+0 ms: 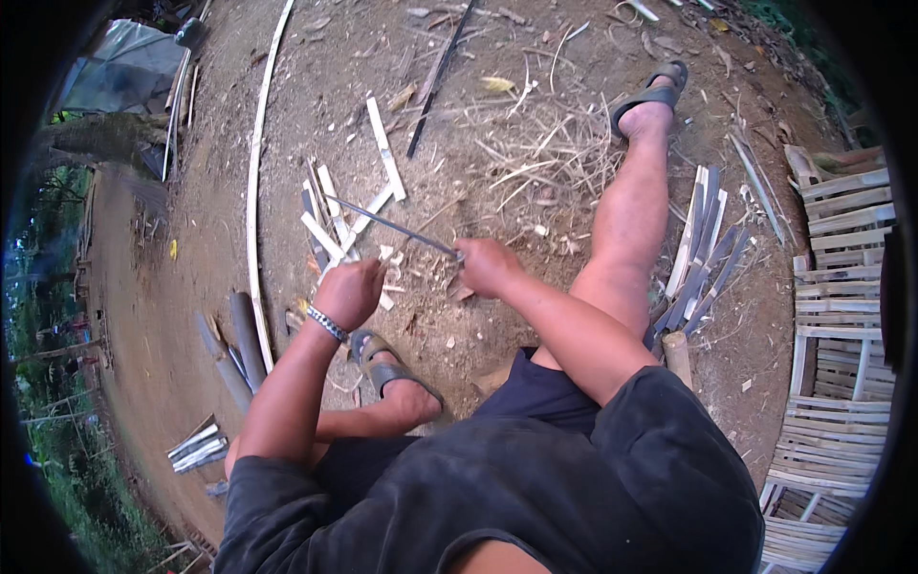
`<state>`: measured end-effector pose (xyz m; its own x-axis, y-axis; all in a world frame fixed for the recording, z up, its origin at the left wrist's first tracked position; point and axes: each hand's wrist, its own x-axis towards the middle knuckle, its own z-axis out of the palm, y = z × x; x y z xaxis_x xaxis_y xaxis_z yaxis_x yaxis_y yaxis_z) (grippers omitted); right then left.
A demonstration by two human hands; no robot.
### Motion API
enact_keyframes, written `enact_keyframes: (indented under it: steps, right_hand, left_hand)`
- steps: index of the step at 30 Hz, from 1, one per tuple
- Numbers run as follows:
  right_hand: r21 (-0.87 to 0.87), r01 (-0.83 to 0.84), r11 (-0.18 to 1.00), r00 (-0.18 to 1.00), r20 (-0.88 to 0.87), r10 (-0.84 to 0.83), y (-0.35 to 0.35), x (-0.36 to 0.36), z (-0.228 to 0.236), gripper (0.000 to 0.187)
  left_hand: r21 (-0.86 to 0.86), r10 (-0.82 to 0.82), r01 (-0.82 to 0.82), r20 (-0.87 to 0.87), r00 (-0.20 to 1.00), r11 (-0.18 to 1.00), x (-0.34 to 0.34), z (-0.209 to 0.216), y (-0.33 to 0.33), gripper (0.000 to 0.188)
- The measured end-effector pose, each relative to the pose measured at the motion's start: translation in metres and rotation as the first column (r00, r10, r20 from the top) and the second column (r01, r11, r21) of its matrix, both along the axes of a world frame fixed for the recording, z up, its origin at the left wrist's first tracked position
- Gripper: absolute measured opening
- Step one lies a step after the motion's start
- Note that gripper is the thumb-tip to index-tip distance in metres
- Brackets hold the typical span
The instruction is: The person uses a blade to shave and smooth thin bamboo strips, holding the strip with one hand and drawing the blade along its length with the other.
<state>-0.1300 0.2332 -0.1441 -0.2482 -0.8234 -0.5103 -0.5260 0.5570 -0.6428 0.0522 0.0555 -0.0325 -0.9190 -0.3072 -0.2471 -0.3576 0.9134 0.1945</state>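
In front of my body, my right hand (488,268) is closed round the end of a long, thin, dark knife (397,228). Its blade, seen nearly edge-on, points away to the left above the ground. My left hand (352,292), with a patterned band at the wrist, is closed to the left of it, below the blade. Its fingertips are turned out of sight, so what they hold, if anything, is hidden. A small pale chip (385,253) shows just beyond that fist. Split bamboo strips (330,206) lie crossed on the ground past my left hand.
Dark and pale bamboo slats (703,234) are heaped beside my right leg. Fibre shavings (550,158) litter the dirt near my right foot. A long pale pole (256,182) runs along the left, near bamboo lengths (247,340). A slatted bamboo bench (841,306) stands at right.
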Motion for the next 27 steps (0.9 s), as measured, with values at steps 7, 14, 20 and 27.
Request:
enact_keyframes:
  steps: [7,14,20,27]
  right_hand:
    - [-0.003,0.203,0.979,0.965,-0.167,-0.201,-0.008,0.009,0.011,0.034]
    - [0.093,0.246,0.965,0.966,-0.108,-0.236,0.014,0.001,0.001,0.028]
    - [0.133,0.280,0.951,0.956,-0.126,-0.264,0.010,-0.014,-0.024,0.045]
    - [0.191,0.480,0.856,0.875,-0.183,-0.449,0.025,-0.031,-0.052,0.031]
  left_hand:
    - [-0.025,0.100,-0.100,0.016,0.995,0.995,0.017,-0.006,-0.011,0.027]
    - [-0.018,0.043,-0.043,0.008,0.999,0.999,0.009,-0.003,-0.002,0.029]
    - [-0.021,0.029,-0.029,-0.004,1.000,0.999,0.000,0.001,0.001,0.030]
    - [0.118,0.261,-0.260,0.009,0.965,0.958,0.006,-0.003,-0.007,0.031]
